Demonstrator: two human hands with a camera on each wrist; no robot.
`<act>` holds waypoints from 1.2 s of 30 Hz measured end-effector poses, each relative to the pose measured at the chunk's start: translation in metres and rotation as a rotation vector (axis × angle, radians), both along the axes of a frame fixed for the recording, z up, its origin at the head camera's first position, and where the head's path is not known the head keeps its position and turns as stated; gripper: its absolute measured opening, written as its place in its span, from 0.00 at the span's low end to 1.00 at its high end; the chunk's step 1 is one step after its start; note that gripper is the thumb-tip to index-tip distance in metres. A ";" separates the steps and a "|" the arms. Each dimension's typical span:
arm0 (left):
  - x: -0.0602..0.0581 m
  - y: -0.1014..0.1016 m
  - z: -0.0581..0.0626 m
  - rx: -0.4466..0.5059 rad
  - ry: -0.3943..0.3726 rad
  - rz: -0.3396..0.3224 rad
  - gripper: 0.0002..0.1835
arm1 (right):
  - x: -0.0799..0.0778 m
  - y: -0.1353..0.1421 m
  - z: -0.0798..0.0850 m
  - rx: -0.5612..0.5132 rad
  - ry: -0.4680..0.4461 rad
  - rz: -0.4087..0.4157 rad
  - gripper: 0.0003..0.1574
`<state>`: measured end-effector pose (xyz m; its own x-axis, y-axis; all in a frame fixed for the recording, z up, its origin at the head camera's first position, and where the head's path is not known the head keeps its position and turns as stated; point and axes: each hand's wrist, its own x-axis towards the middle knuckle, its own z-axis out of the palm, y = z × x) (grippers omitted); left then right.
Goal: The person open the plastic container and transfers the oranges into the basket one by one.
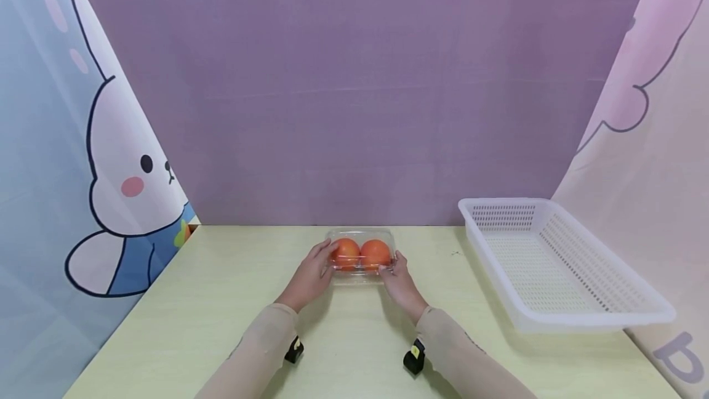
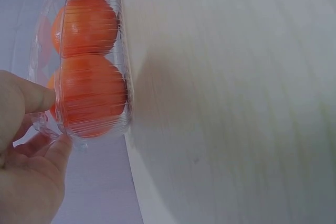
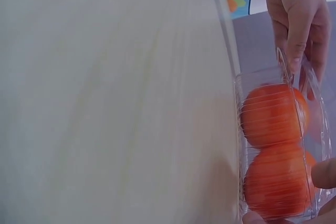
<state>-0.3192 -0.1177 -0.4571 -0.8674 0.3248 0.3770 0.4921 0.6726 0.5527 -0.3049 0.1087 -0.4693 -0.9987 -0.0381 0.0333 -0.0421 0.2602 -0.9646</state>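
Observation:
A clear plastic clamshell box (image 1: 360, 279) stands near the table's far edge, with two orange-red round fruits (image 1: 375, 253) side by side inside. My left hand (image 1: 308, 277) grips its left end; in the left wrist view the thumb (image 2: 39, 98) lies at the rim with other fingers below it. At the opposite end my right hand (image 1: 404, 288) holds the box, its thumb (image 3: 324, 173) on the rim in the right wrist view. The lid (image 3: 321, 114) stands slightly apart from the base along the side seen there.
A white perforated plastic basket (image 1: 501, 288) stands on the right of the pale wooden table (image 1: 221, 325). Behind the table hangs a purple cloth (image 1: 354, 91), with printed cloths on both sides.

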 end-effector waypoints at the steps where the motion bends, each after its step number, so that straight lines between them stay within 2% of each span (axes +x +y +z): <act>1: 0.000 0.000 0.000 0.001 0.003 -0.001 0.29 | 0.000 0.000 0.000 0.002 0.003 -0.001 0.45; 9: -0.001 -0.001 -0.001 0.011 0.024 -0.019 0.30 | 0.000 -0.001 0.001 0.012 0.020 -0.003 0.43; 16: -0.002 -0.004 -0.002 0.004 0.040 -0.031 0.30 | -0.002 0.000 -0.002 0.003 -0.003 -0.057 0.32; 25: -0.002 -0.003 0.000 0.019 0.039 -0.035 0.30 | -0.005 0.004 0.001 0.001 0.014 -0.020 0.33; 36: -0.003 -0.004 -0.002 0.025 0.059 -0.040 0.30 | -0.004 0.006 0.006 0.064 -0.047 -0.008 0.36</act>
<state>-0.3222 -0.1214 -0.4595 -0.8299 0.3486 0.4357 0.5505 0.6385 0.5378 -0.3085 0.1150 -0.4635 -0.9994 -0.0302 -0.0159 0.0053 0.3217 -0.9468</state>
